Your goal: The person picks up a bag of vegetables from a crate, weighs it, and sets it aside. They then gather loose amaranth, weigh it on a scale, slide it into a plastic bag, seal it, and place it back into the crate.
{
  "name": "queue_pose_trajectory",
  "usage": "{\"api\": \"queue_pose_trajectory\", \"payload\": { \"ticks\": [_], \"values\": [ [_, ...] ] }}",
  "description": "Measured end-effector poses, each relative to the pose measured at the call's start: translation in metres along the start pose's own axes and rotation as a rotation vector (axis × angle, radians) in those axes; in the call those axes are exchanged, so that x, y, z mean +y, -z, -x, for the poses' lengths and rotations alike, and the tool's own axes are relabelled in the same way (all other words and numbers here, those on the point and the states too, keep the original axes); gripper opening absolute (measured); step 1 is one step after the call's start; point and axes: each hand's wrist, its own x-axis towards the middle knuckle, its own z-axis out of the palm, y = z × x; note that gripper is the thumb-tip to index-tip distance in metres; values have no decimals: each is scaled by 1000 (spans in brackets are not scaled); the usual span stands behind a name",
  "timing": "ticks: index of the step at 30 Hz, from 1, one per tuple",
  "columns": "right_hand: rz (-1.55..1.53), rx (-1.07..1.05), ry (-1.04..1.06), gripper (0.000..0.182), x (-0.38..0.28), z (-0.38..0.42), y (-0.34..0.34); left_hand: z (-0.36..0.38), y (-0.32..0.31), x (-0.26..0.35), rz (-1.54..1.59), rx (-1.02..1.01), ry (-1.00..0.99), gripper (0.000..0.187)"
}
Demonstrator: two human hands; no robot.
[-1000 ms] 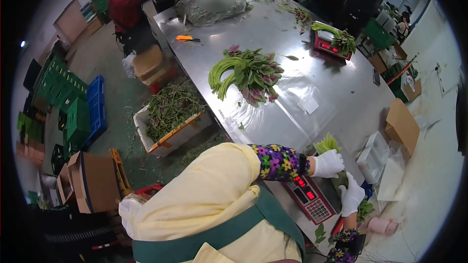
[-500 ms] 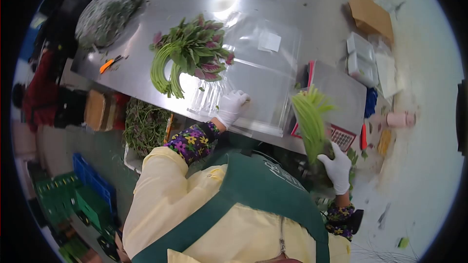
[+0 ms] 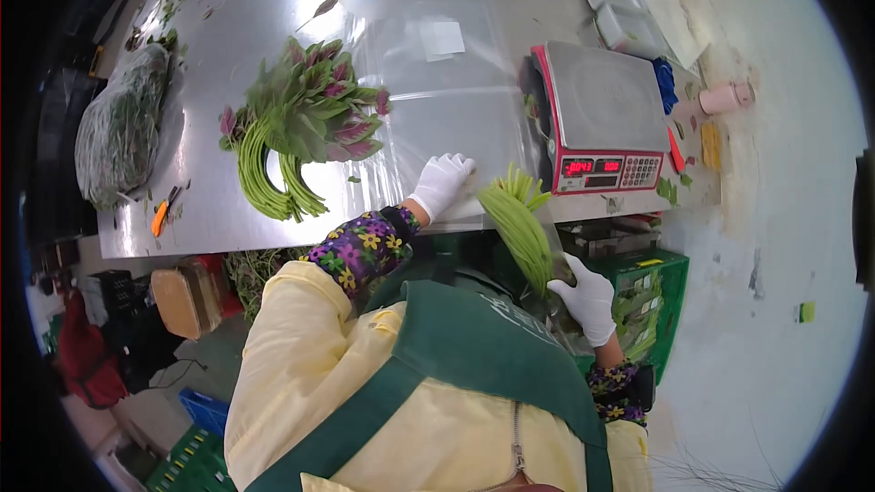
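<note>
My left hand [image 3: 441,186], in a white glove, rests closed at the table's front edge, on the edge of a clear plastic sheet or bag [image 3: 447,118]; what its fingers hold, if anything, is too small to tell. My right hand [image 3: 588,299], also gloved, is wrapped round the lower part of a bunch of green stems [image 3: 521,228], whose cut ends point up toward the table. Left of the plastic lies another leafy bunch [image 3: 314,109] with green and purple leaves and curved stems. A red scale [image 3: 597,100] with a lit display stands right of the plastic.
A filled plastic bag [image 3: 123,128] and an orange-handled cutter [image 3: 162,217] lie on the left of the metal table [image 3: 219,239]. White trays [image 3: 627,18], a pink roll [image 3: 727,97] and an orange tool [image 3: 675,151] are at the right. Below stands a green crate [image 3: 673,305].
The view has turned and shifted, so the scale shows fully and its display is visible. The held stems have moved left, closer to my left hand, which stays at the plastic's edge.
</note>
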Motion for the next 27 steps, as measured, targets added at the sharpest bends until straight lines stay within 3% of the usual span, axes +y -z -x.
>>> {"api": "queue_pose_trajectory", "payload": {
  "ticks": [4, 7, 9, 12, 17, 24, 27],
  "values": [
    [22, 68, 65, 54, -4, 8, -10, -1, -17, -8, 3, -7, -18, 10],
    [7, 117, 91, 54, -6, 10, -13, -9, -7, -8, 240, -94, 31, 14],
    [-4, 136, 97, 54, -6, 11, -15, -16, 9, -5, 383, -212, 230, 17],
    [-36, 186, 150, 54, -6, 5, -24, -30, 40, 7, 463, -126, 250, 17],
    [116, 178, 170, 50, -7, -13, -31, -51, 84, 26, 496, 26, 128, 13],
    [21, 180, 180, 53, -22, -33, -19, -50, 122, 73, 495, 255, -171, 8],
    [20, 86, 159, 56, -14, -45, -30, -48, 115, 79, 418, 269, -141, 7]
  ]
}}
